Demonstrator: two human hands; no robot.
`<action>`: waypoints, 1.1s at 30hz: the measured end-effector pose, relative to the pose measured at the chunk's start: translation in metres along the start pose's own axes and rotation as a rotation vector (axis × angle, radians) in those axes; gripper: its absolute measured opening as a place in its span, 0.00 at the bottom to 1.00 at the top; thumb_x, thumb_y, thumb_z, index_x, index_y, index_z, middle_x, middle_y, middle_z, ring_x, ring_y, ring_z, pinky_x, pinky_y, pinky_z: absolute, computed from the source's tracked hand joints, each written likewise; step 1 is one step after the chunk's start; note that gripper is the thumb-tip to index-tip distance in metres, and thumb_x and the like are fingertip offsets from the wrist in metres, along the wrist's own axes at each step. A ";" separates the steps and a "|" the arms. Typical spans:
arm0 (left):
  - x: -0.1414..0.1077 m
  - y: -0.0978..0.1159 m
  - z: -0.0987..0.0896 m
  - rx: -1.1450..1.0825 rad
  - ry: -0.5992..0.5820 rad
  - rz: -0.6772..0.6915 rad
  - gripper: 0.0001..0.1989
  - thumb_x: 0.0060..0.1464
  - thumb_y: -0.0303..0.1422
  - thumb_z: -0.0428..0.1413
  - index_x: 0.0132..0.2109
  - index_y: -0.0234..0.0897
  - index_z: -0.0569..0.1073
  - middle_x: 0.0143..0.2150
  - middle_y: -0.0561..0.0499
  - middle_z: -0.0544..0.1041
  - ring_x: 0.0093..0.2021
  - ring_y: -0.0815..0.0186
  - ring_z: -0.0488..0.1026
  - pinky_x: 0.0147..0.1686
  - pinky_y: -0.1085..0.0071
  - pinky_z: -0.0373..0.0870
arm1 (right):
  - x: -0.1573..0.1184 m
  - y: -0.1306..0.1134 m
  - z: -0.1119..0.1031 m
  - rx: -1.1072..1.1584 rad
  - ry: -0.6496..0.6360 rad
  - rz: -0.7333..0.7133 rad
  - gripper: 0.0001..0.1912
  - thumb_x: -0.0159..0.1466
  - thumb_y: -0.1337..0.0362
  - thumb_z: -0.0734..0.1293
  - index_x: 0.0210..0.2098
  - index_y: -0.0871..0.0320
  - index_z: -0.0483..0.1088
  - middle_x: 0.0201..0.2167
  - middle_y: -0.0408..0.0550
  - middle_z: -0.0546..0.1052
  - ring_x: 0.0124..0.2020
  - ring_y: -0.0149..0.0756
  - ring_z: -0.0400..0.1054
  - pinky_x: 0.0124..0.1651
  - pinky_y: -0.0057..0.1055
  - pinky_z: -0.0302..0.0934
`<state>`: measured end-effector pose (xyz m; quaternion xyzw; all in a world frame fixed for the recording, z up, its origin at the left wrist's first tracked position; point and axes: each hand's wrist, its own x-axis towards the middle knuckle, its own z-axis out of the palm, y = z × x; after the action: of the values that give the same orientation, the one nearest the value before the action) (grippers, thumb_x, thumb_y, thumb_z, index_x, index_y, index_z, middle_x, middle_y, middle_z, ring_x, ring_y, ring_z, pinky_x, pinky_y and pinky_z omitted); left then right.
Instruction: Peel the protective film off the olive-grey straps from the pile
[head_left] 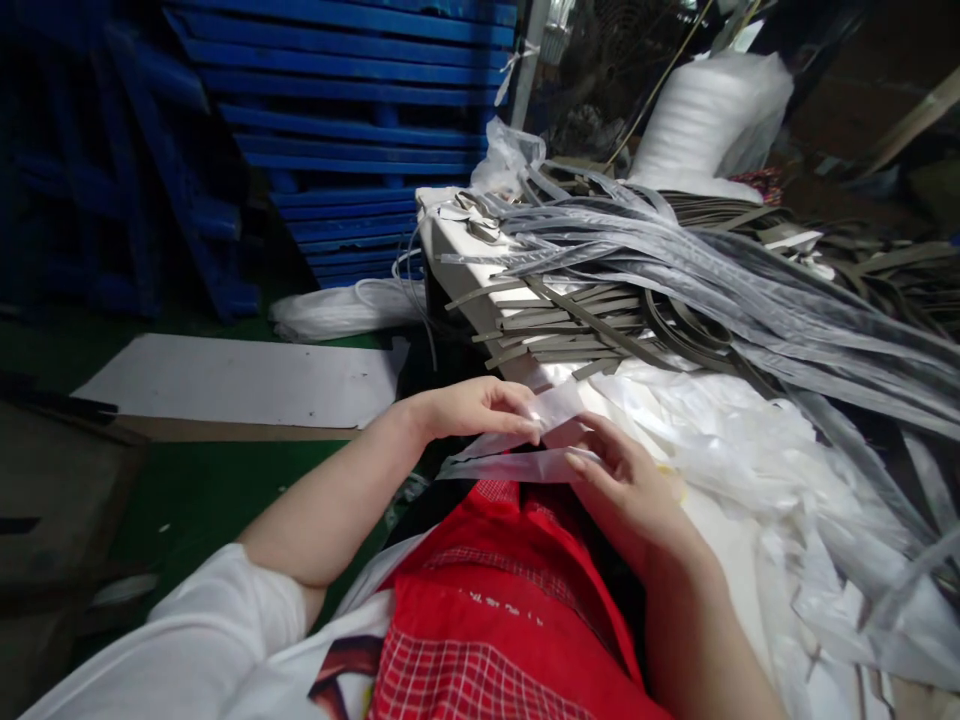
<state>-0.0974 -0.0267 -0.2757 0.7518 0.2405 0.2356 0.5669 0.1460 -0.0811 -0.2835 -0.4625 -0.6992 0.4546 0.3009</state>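
Observation:
A narrow translucent plastic sleeve (517, 466) is stretched between my two hands above my lap. My left hand (499, 408) pinches its upper part between thumb and fingers. On the other side, my right hand (619, 475) grips the sleeve, with the thumb along its lower edge and the fingers curled behind. The far ends of the sleeve are partly hidden by my fingers. Just beyond my hands, grey flat strips (562, 335) lie on the white table (457, 250), their cut ends pointing at me. Crumpled white plastic sleeves (750, 430) are heaped beside my right hand.
Long clear plastic sleeves (675, 250) run across the grey strips. A wrapped white foam roll (712, 120) stands at the back. Blue pallets (360, 100) are stacked at the left rear. A white board (240, 380) and a white bundle (349, 308) lie on the left.

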 end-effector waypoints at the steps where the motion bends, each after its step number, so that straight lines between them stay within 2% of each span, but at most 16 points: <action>1: 0.000 0.001 0.000 -0.009 -0.018 0.019 0.15 0.59 0.43 0.58 0.38 0.35 0.82 0.47 0.46 0.77 0.49 0.61 0.73 0.52 0.70 0.66 | 0.000 -0.001 0.000 0.016 -0.026 -0.012 0.26 0.64 0.56 0.68 0.59 0.56 0.66 0.49 0.53 0.77 0.47 0.42 0.73 0.50 0.37 0.68; 3: 0.002 -0.002 0.005 -0.018 -0.102 0.006 0.14 0.57 0.43 0.60 0.37 0.37 0.82 0.50 0.47 0.77 0.52 0.59 0.72 0.55 0.69 0.65 | 0.001 -0.004 0.000 0.025 -0.076 -0.026 0.25 0.62 0.59 0.69 0.58 0.57 0.67 0.52 0.54 0.76 0.49 0.42 0.72 0.51 0.37 0.68; 5: 0.005 -0.010 0.016 -0.066 -0.168 -0.058 0.14 0.55 0.43 0.61 0.38 0.36 0.82 0.44 0.48 0.79 0.46 0.60 0.75 0.51 0.69 0.68 | 0.001 -0.006 0.000 0.014 -0.071 -0.030 0.26 0.61 0.61 0.69 0.58 0.56 0.67 0.55 0.54 0.74 0.51 0.42 0.71 0.53 0.37 0.66; 7: 0.006 -0.019 0.024 -0.130 -0.166 -0.099 0.17 0.55 0.44 0.61 0.39 0.34 0.81 0.38 0.48 0.80 0.40 0.63 0.76 0.45 0.70 0.71 | 0.001 -0.005 -0.003 0.009 -0.042 -0.015 0.25 0.61 0.60 0.70 0.57 0.56 0.68 0.56 0.54 0.73 0.54 0.42 0.70 0.56 0.38 0.64; 9: 0.003 -0.026 0.024 -0.165 -0.109 -0.086 0.18 0.57 0.45 0.60 0.39 0.32 0.81 0.36 0.47 0.81 0.38 0.63 0.76 0.43 0.71 0.71 | -0.002 -0.003 -0.008 0.029 0.001 0.022 0.25 0.60 0.59 0.71 0.56 0.56 0.70 0.55 0.54 0.74 0.54 0.43 0.70 0.57 0.39 0.63; 12: -0.008 -0.033 0.012 -0.157 -0.042 -0.062 0.16 0.59 0.43 0.58 0.38 0.32 0.81 0.37 0.45 0.82 0.41 0.63 0.77 0.47 0.71 0.70 | -0.009 -0.001 -0.016 0.049 0.066 0.112 0.25 0.58 0.57 0.72 0.53 0.57 0.72 0.43 0.52 0.79 0.42 0.41 0.74 0.47 0.35 0.67; 14: -0.015 -0.035 0.004 -0.146 -0.031 -0.081 0.15 0.59 0.41 0.58 0.38 0.32 0.81 0.37 0.45 0.82 0.40 0.63 0.77 0.47 0.71 0.70 | -0.013 -0.001 -0.019 0.042 0.133 0.163 0.21 0.59 0.56 0.71 0.49 0.58 0.75 0.36 0.50 0.80 0.36 0.38 0.73 0.39 0.32 0.67; 16: -0.021 -0.038 0.000 -0.145 -0.032 -0.103 0.14 0.59 0.41 0.58 0.38 0.33 0.81 0.37 0.46 0.82 0.40 0.64 0.77 0.45 0.72 0.70 | -0.014 -0.001 -0.019 0.044 0.186 0.184 0.18 0.60 0.53 0.70 0.44 0.58 0.77 0.33 0.49 0.79 0.33 0.37 0.72 0.35 0.31 0.65; 19: -0.025 -0.039 0.003 -0.135 0.014 -0.097 0.15 0.59 0.41 0.58 0.38 0.33 0.81 0.36 0.46 0.82 0.38 0.64 0.77 0.42 0.72 0.71 | -0.011 0.005 -0.017 0.072 0.231 0.189 0.21 0.59 0.50 0.70 0.44 0.59 0.76 0.29 0.48 0.78 0.28 0.35 0.69 0.32 0.30 0.63; 23: -0.024 -0.032 0.012 -0.016 0.174 0.008 0.16 0.60 0.42 0.57 0.37 0.32 0.81 0.36 0.45 0.81 0.37 0.64 0.77 0.41 0.72 0.71 | -0.003 0.020 -0.006 0.172 0.282 0.223 0.26 0.62 0.42 0.65 0.38 0.60 0.77 0.28 0.50 0.77 0.26 0.33 0.66 0.31 0.30 0.62; 27: -0.022 -0.019 0.024 0.127 0.163 0.078 0.16 0.62 0.40 0.55 0.37 0.32 0.81 0.36 0.44 0.81 0.37 0.63 0.77 0.40 0.72 0.71 | 0.009 0.029 0.018 0.412 0.082 0.315 0.29 0.60 0.39 0.64 0.39 0.60 0.77 0.34 0.52 0.78 0.32 0.35 0.70 0.35 0.30 0.65; 29: -0.022 -0.015 0.031 0.164 0.122 0.087 0.16 0.62 0.38 0.54 0.37 0.32 0.81 0.35 0.45 0.80 0.36 0.64 0.77 0.38 0.73 0.71 | 0.016 0.029 0.029 0.589 0.031 0.341 0.26 0.57 0.41 0.69 0.36 0.60 0.75 0.30 0.48 0.76 0.28 0.32 0.68 0.30 0.27 0.63; 31: -0.022 -0.016 0.035 0.178 0.091 0.091 0.14 0.62 0.36 0.54 0.37 0.33 0.81 0.34 0.46 0.80 0.35 0.64 0.77 0.38 0.72 0.71 | 0.022 0.028 0.037 0.730 0.084 0.328 0.22 0.54 0.45 0.74 0.30 0.59 0.72 0.24 0.43 0.72 0.22 0.27 0.62 0.24 0.23 0.57; 33: -0.024 -0.020 0.034 0.209 0.147 0.086 0.12 0.61 0.34 0.54 0.37 0.34 0.82 0.39 0.45 0.80 0.39 0.63 0.77 0.42 0.71 0.72 | 0.023 0.027 0.041 0.773 0.187 0.275 0.19 0.52 0.50 0.76 0.27 0.58 0.69 0.20 0.38 0.67 0.19 0.24 0.56 0.22 0.22 0.53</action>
<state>-0.0966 -0.0623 -0.3052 0.7973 0.2720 0.2878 0.4556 0.1123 -0.0701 -0.3246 -0.4440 -0.3786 0.6756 0.4508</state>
